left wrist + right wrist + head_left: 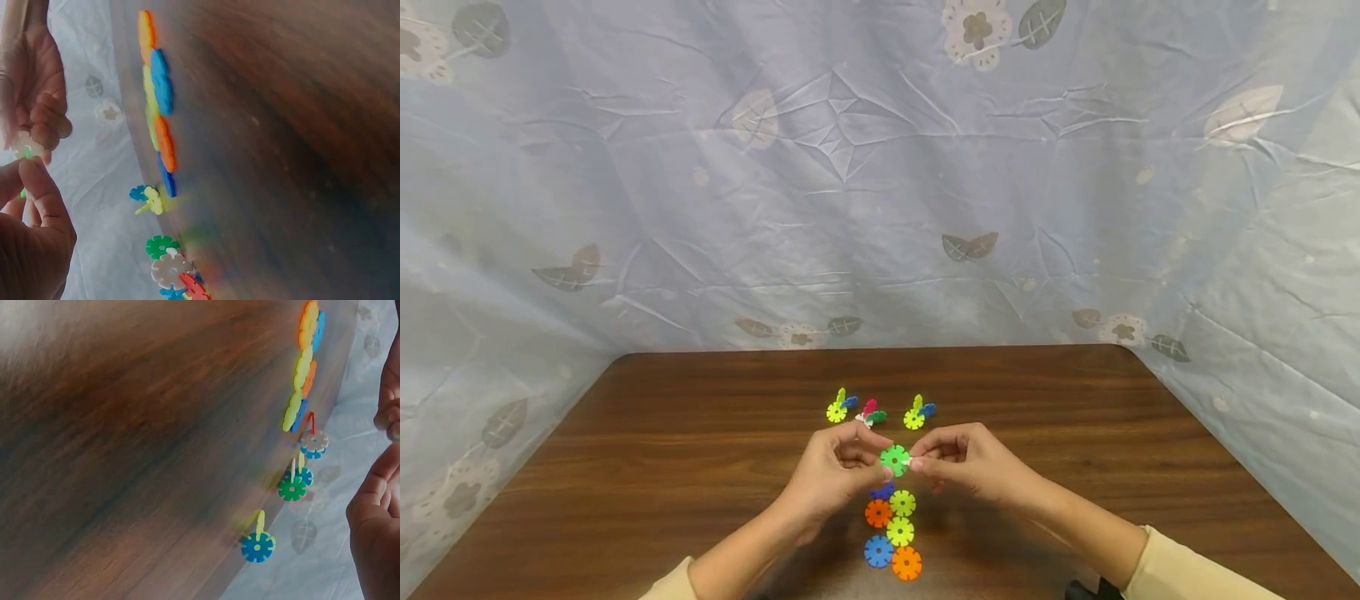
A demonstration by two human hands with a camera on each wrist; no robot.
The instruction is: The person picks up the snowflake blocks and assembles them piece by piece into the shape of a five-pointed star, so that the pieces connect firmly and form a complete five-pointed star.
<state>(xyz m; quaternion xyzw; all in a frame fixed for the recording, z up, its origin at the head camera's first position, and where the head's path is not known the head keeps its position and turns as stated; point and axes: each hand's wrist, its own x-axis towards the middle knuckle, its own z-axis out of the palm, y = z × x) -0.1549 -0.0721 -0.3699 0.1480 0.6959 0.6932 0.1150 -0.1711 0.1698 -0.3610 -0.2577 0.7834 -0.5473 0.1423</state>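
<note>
My left hand [831,467] pinches a green notched disc [894,460] between thumb and forefinger, above the table. From the other side my right hand [973,458] pinches a white notched disc [27,145], seen edge-on in the head view, and holds it against the green one's rim. In the left wrist view the two discs meet at an angle. Below the hands lie loose flat discs in two columns: a dark blue disc [882,492], an orange-red disc [878,513], a blue disc [878,551], yellow-green discs [900,531] and an orange disc [907,563].
Behind the hands stand three joined disc clusters: a yellow-and-blue one [839,407] at left, a white, red and green one [871,415] in the middle, and another yellow-and-blue one [918,412] at right. A black object [1093,590] sits at the near edge of the wooden table [662,467]. Patterned cloth [880,208] hangs around it.
</note>
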